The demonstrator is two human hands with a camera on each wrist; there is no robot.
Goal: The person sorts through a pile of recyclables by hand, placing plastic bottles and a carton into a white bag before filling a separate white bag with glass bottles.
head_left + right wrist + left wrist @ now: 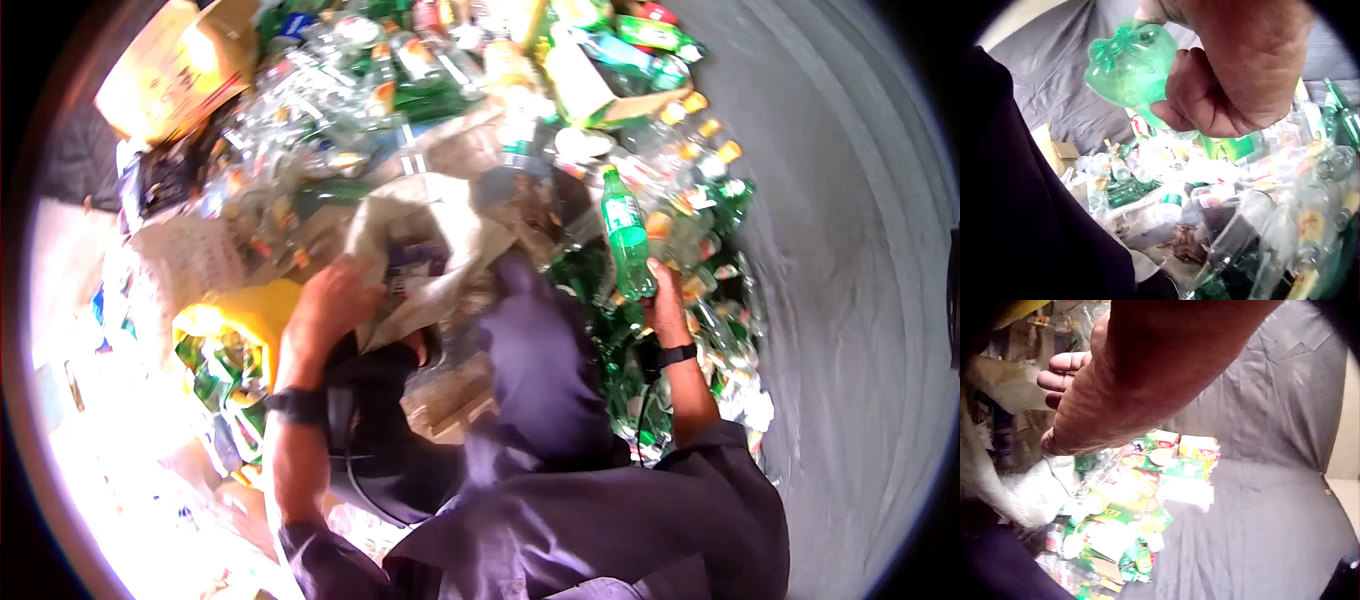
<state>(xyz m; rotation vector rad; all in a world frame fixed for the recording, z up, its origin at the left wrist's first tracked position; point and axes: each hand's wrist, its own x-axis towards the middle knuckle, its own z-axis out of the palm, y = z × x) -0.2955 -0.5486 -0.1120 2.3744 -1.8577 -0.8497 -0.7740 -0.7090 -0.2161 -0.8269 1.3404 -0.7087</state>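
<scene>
R hand is wrapped round the bottle low down, near its base, prob. so the rest stands clear of the pile. The green bottle hangs over the pile's right side, w/ the sack off to its left. Long axis runs away from me, near upright in head view, cap end up & leaning a bit left. L hand grips the sack's rim, fingers curled, I'd say to keep its mouth open.
</scene>
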